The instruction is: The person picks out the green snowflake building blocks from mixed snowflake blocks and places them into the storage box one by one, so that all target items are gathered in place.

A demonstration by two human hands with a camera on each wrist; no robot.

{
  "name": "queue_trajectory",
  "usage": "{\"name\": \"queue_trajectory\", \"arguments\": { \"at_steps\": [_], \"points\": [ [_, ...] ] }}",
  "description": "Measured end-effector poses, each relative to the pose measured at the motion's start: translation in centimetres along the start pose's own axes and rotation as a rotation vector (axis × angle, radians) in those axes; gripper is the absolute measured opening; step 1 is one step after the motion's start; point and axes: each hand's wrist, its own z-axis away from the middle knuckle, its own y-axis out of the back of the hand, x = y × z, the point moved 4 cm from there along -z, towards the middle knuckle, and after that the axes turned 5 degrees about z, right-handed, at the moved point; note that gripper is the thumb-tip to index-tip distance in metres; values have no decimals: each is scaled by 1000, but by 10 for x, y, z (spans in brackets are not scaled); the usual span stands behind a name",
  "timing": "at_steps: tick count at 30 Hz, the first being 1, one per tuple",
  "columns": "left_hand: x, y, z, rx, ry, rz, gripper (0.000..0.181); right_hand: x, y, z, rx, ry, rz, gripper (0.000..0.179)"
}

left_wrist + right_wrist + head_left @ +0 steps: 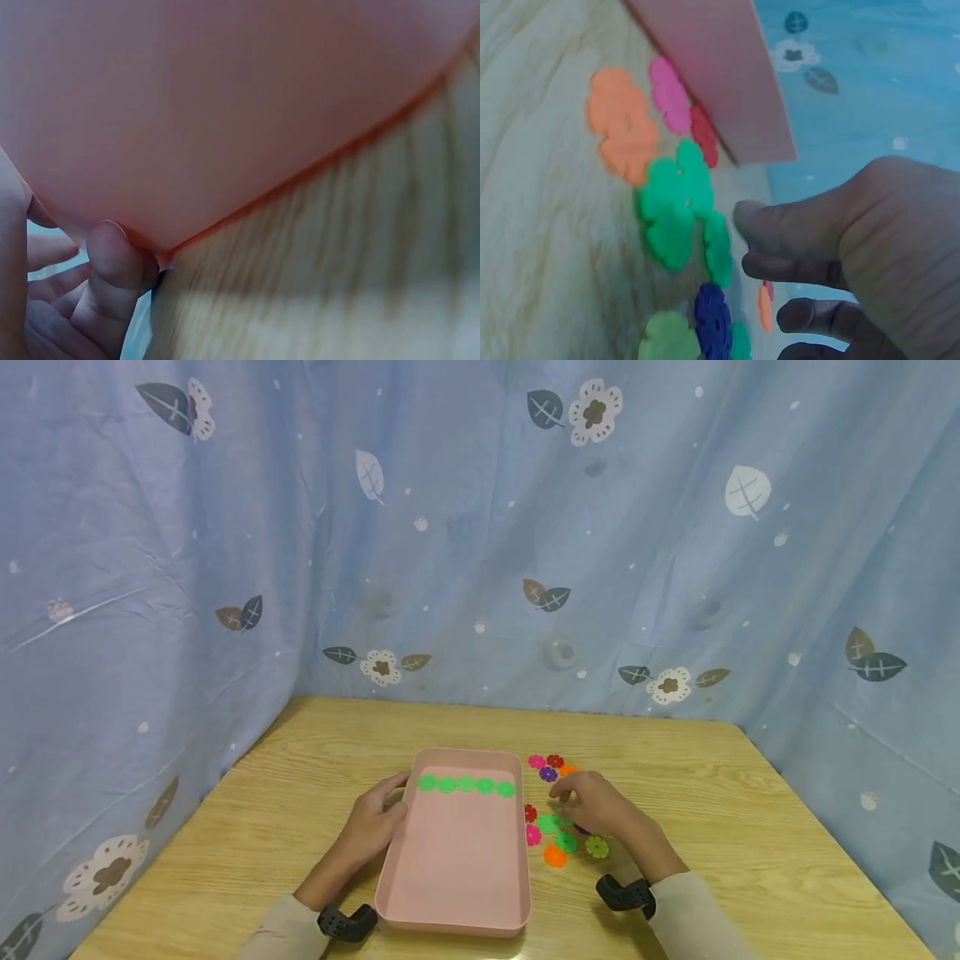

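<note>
A pink tray (pixel 453 868) stands lengthwise on the table. A row of several green flower-shaped discs (pixel 467 784) runs across its far end. My left hand (pixel 372 821) holds the tray at its left side; in the left wrist view a fingertip (pixel 112 244) presses the tray's outer wall (pixel 195 120). To the right of the tray, my right hand (pixel 596 803) hovers over loose discs, its fingers bent and spread apart with nothing visible between them. In the right wrist view, green discs (pixel 671 214) and a dark purple disc (pixel 712 322) lie close to the thumb (pixel 761 221).
Orange (pixel 555 856), pink (pixel 533 835) and yellow-green (pixel 597 847) discs lie at the tray's right side. Farther back is a small group with a purple disc (pixel 548 774) and a dark red disc (pixel 555 761). A blue patterned curtain (pixel 480 543) borders the wooden table (pixel 675 777).
</note>
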Motion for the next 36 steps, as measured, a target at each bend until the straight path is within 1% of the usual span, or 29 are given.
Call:
{"name": "queue_trajectory", "arguments": {
  "at_steps": [5,7,10,14,16,19,22,27,29,34,36],
  "points": [
    [-1,1,1,-18,-11,28,56,-1,0,1,-48,31,31,18],
    [-1,0,1,-25,-17,35,57,-1,-1,1,-55,46,66,16],
    [-1,0,1,-24,-21,35,57,-2,-1,0,-56,48,104,19],
    [0,-1,1,-19,-21,34,57,-3,1,0,-53,60,86,25],
    [0,0,1,-12,-20,26,56,-4,3,-1,-51,88,60,27],
    [0,0,1,-1,-17,13,56,-5,6,-2,-35,143,39,26],
    [1,0,1,0,-17,17,56,-8,11,-4,-3,191,45,21],
    [0,-2,0,2,-11,22,56,-14,18,-11,42,235,53,19],
    [0,-2,0,8,-6,19,56,-17,21,-15,43,228,-5,16],
    [-1,-4,-1,8,-2,22,57,-29,25,-25,27,159,-234,10],
    [-2,-4,-1,1,-1,30,56,-33,25,-28,29,142,-289,9]
  ]
}}
